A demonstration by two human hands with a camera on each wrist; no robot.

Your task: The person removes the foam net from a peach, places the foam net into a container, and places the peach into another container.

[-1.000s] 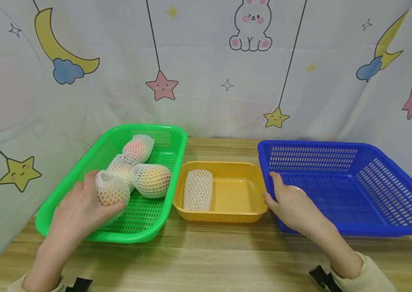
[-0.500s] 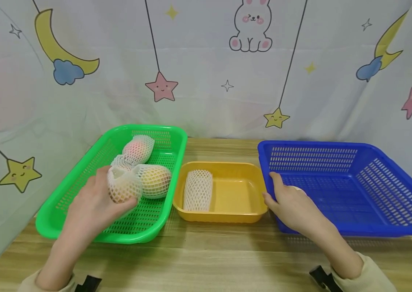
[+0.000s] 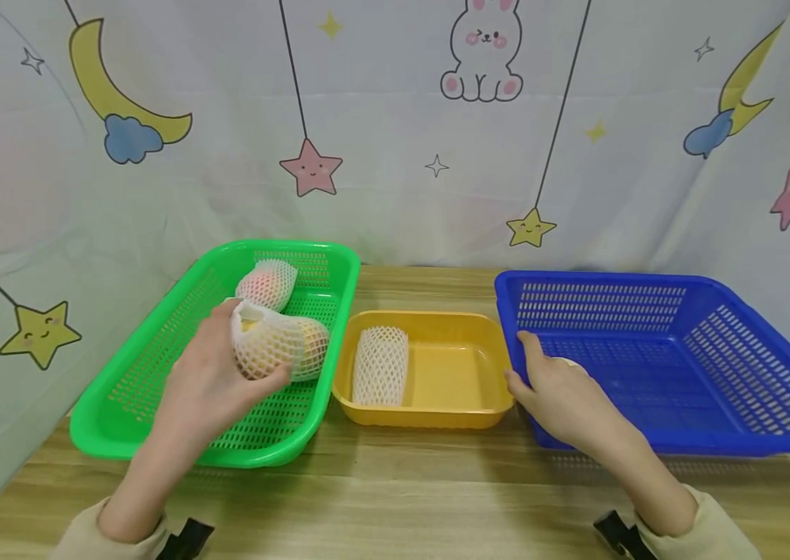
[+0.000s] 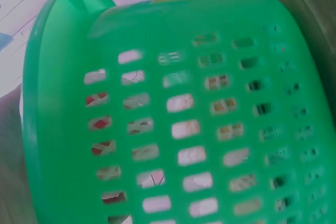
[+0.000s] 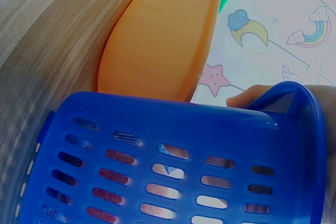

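Observation:
In the head view my left hand (image 3: pixel 209 373) holds a yellow fruit in a white foam net sleeve (image 3: pixel 265 346) over the green basket (image 3: pixel 283 443). Beside it lie another netted fruit (image 3: pixel 314 348) and, farther back, a pinkish netted fruit (image 3: pixel 267 284). The green basket's slotted wall (image 4: pixel 152 24) fills the left wrist view and hides that hand. My right hand (image 3: pixel 566 397) grips the left rim of the blue basket (image 3: pixel 647 280), thumb outside and fingers inside. Through its slots in the right wrist view shows a reddish mottled surface (image 5: pixel 113 174), mostly hidden.
Between the baskets stands a yellow tray (image 3: pixel 454 373) with a loose white foam net sleeve (image 3: pixel 379 365) at its left end. All three containers sit on a wood-grain table (image 3: pixel 423 490). Behind hangs a printed cloth (image 3: pixel 395 210).
My left hand has moved rightward with the netted fruit, which now overlaps the fruit on the basket's right. Another netted fruit has become hidden behind it. My right hand stays put.

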